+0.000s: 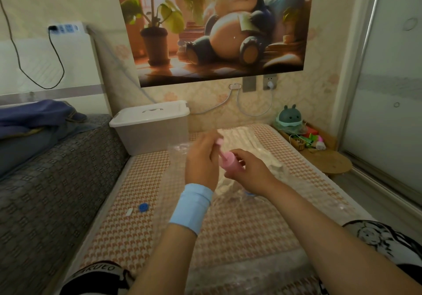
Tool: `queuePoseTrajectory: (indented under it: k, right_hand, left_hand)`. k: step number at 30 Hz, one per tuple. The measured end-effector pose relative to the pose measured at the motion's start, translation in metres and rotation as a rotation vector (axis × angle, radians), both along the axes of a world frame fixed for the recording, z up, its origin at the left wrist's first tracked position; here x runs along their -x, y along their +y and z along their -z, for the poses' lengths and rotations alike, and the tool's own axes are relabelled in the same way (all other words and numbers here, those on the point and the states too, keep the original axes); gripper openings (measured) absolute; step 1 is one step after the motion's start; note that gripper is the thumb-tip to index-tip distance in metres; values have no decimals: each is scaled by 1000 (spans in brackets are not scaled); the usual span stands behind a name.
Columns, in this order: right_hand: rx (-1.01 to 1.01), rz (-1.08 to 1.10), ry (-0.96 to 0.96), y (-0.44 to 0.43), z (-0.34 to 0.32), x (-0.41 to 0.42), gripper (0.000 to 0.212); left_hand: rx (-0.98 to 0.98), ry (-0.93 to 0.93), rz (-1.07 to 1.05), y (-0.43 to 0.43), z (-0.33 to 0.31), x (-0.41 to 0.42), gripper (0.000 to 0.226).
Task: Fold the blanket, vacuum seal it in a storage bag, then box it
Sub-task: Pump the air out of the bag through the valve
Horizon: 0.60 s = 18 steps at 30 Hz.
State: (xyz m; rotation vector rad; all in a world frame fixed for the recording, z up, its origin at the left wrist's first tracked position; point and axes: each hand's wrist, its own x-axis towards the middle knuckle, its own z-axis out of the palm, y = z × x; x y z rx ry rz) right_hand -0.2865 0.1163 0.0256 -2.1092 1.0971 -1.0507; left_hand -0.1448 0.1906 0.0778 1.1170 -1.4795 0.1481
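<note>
Obscuring pump (232, 164) handle: left hand (201, 158)

Your bed (251, 230) runs away from you under an orange-and-cream houndstooth cover. At its far left corner stands the clear box (148, 134), white lid on, close to the wall. Down the middle lies the clear storage bag (303, 194) with the cream blanket (242, 137) inside it. Off to the left, apart from the bag, a small blue cap (143, 207) lies just beside a little white clip (129, 211).
</note>
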Motion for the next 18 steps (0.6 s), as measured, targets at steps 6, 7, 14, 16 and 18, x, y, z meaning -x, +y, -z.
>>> queuePoseTrajectory:
  k: [6, 7, 14, 16, 18]
  right_hand:
    - [-2, -5, -30, -2, -3, 2, 48]
    - [-11, -7, -39, -2, -5, 3, 48]
    - [1, -27, -3, -2, -2, -1, 50]
    - [-2, -18, -1, -2, 1, -2, 49]
    - [-5, -22, -13, -1, 4, -3, 46]
  left_hand:
    - [-110, -144, -90, 7, -24, -8, 14]
    - [-5, -111, -128, 12, -38, -12, 14]
    - [232, 79, -215, 11, -40, -6, 18]
    - [28, 42, -118, 4, -10, 0, 17]
    - [-216, -49, -7, -1, 12, 2, 18]
